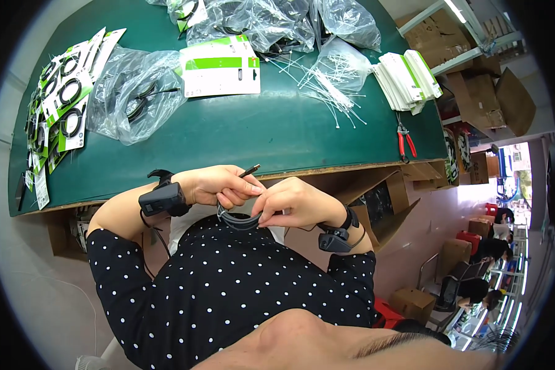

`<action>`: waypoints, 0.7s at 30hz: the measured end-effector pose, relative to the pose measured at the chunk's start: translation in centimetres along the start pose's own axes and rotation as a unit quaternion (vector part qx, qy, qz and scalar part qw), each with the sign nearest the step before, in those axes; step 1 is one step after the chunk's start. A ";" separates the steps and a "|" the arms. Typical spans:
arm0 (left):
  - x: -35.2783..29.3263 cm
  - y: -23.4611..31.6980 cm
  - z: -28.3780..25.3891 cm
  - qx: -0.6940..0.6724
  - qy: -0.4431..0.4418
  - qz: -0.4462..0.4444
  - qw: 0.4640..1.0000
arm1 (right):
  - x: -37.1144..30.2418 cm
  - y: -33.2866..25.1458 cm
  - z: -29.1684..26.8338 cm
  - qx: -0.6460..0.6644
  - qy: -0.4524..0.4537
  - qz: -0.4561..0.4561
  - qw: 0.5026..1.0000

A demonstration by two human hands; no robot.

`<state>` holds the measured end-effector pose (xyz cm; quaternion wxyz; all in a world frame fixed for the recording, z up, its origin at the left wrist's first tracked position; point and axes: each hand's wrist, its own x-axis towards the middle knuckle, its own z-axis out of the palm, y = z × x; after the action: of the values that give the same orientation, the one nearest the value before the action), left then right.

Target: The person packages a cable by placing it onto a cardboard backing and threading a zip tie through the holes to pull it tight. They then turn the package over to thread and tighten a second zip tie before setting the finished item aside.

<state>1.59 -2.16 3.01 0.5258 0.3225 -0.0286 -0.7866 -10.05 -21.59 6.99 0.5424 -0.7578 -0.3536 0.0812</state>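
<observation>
Just off the table's near edge, a dark coiled cable (239,222) hangs between my two hands. My left hand (223,185) is closed on the cable, and its metal-tipped plug (250,171) sticks out past the fingers. Touching it from the right, my right hand (291,202) pinches the side of the coil between thumb and fingers. The fingertips of both hands meet near the top of the loops, so what lies between them is partly hidden. Each wrist wears a strapped black device.
On the green table (253,132) lie carded black cables (71,92), a clear bag of cables (135,98), a white-green card (222,71), loose white cable ties (333,86), stacked cards (404,77) and red-handled cutters (406,142). An open carton (388,206) stands below the right edge.
</observation>
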 end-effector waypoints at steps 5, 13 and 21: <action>0.2 0.6 0.1 -0.012 0.000 0.018 1.000 | -0.1 0.7 0.0 0.000 0.051 -0.039 0.998; 0.9 1.8 -0.1 0.010 -0.050 -0.004 0.999 | 0.2 -1.0 -0.7 -0.085 0.039 0.034 0.995; 0.2 3.6 0.2 -0.046 -0.059 0.033 0.997 | -0.2 0.8 -1.2 -0.071 0.109 -0.035 0.991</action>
<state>4.32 -3.96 4.45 0.5629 0.2502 -0.0339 -0.7870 -9.21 -22.77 6.68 0.5248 -0.7859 -0.3238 -0.0464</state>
